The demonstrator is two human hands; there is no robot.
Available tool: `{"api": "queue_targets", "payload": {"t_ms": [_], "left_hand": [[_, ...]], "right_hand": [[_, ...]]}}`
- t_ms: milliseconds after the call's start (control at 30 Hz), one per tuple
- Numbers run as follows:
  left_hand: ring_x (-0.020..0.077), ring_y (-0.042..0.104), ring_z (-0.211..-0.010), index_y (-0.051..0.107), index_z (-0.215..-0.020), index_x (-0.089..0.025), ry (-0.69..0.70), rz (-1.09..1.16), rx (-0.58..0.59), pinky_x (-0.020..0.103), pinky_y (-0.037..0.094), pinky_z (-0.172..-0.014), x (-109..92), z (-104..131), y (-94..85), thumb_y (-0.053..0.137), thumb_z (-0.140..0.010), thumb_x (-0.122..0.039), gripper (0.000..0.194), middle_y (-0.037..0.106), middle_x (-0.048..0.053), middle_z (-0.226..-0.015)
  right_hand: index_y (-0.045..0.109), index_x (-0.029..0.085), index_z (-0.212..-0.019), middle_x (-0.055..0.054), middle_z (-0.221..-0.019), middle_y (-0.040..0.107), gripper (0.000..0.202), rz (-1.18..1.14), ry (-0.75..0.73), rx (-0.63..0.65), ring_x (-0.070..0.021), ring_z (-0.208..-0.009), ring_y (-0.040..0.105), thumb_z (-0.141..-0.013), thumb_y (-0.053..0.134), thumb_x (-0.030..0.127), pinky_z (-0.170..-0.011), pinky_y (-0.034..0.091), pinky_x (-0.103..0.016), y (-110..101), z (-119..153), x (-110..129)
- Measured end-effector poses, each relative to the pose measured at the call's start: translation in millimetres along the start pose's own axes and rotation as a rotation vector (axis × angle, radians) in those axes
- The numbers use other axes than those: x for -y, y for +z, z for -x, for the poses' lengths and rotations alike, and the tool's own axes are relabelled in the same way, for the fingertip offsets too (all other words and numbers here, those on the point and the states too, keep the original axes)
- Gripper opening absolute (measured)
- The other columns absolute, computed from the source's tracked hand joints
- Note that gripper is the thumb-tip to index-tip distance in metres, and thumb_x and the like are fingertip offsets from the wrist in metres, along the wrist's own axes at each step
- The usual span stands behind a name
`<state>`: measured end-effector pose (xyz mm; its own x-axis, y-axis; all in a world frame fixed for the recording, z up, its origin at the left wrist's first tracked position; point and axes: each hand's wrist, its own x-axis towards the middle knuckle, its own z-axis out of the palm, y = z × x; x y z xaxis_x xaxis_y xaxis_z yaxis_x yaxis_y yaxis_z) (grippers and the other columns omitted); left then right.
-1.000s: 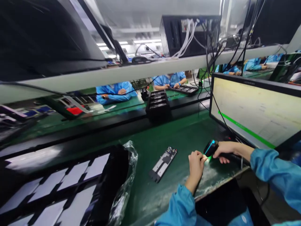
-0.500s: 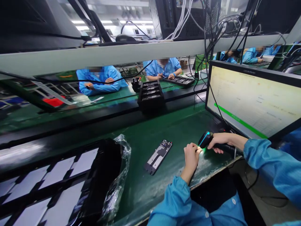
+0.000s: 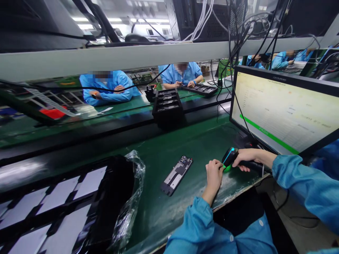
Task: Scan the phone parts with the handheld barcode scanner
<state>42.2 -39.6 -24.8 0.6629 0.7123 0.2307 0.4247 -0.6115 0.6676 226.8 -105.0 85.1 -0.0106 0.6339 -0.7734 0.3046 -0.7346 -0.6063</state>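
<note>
My right hand (image 3: 245,158) is wrapped round a black handheld scanner (image 3: 230,156) with a lit blue-green strip, its head pointing left and down. Just left of the scanner head, my left hand (image 3: 214,173) is closed in a pinch; what its fingers hold is too small to make out. Green light falls by the fingertips. To the left of my left hand, an opened phone body (image 3: 177,175) with a bare circuit board at its upper end lies on the green table (image 3: 156,208).
A black tray (image 3: 119,187) of white panels stands at the left, with clear plastic wrap (image 3: 132,208) along its edge. A monitor (image 3: 286,106) showing a green PASS bar stands at the right. Across the conveyor are a black box (image 3: 167,109) and people in blue.
The whole view has shifted slightly. Both hands keep nearly the same pose beside the scanner, and the light at my left fingertips now looks greener and less white.
</note>
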Motion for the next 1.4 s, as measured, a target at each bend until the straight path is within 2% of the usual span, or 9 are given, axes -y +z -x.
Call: {"api": "queue_targets", "payload": {"t_ms": [300,833,1167,1400], "left_hand": [[0.0191,0.054,-0.091,0.068,-0.077,-0.019,0.014,-0.008,0.005,0.034,0.035,-0.081,-0.5,1.2,-1.2,0.066,-0.088,-0.017,0.011,0.065,0.001,-0.091],[0.02,0.055,-0.092,0.067,-0.074,-0.02,0.018,-0.025,-0.002,0.034,0.035,-0.08,2.6,0.7,2.5,0.067,-0.087,-0.015,0.014,0.065,0.002,-0.091],[0.02,0.054,-0.092,0.068,-0.074,-0.02,0.016,-0.005,-0.006,0.035,0.035,-0.081,2.6,0.5,2.4,0.067,-0.087,-0.016,0.014,0.064,0.002,-0.09],[0.0201,0.054,-0.093,0.069,-0.077,-0.02,0.008,0.004,-0.005,0.035,0.034,-0.081,3.1,-0.4,2.1,0.067,-0.087,-0.015,0.011,0.065,0.002,-0.091]], "right_hand": [[0.062,0.009,-0.062,-0.005,-0.052,0.061,0.035,0.008,0.007,-0.009,-0.0134,-0.043,0.057,-0.069,0.077,0.04,-0.039,0.05,-0.021,1.6,-1.7,0.7],[0.062,0.008,-0.062,-0.006,-0.053,0.061,0.025,0.003,0.045,0.0,-0.0145,-0.044,0.058,-0.079,0.066,0.026,-0.041,0.05,-0.022,2.3,-3.6,2.1],[0.062,0.006,-0.063,-0.007,-0.053,0.062,0.027,0.011,0.085,0.029,-0.0143,-0.043,0.058,-0.085,0.06,0.022,-0.042,0.05,-0.022,1.2,-4.9,13.1],[0.061,0.007,-0.065,-0.007,-0.054,0.063,0.026,-0.005,0.103,0.031,-0.0147,-0.043,0.059,-0.086,0.061,0.023,-0.042,0.052,-0.022,1.5,-4.7,11.8]]}}
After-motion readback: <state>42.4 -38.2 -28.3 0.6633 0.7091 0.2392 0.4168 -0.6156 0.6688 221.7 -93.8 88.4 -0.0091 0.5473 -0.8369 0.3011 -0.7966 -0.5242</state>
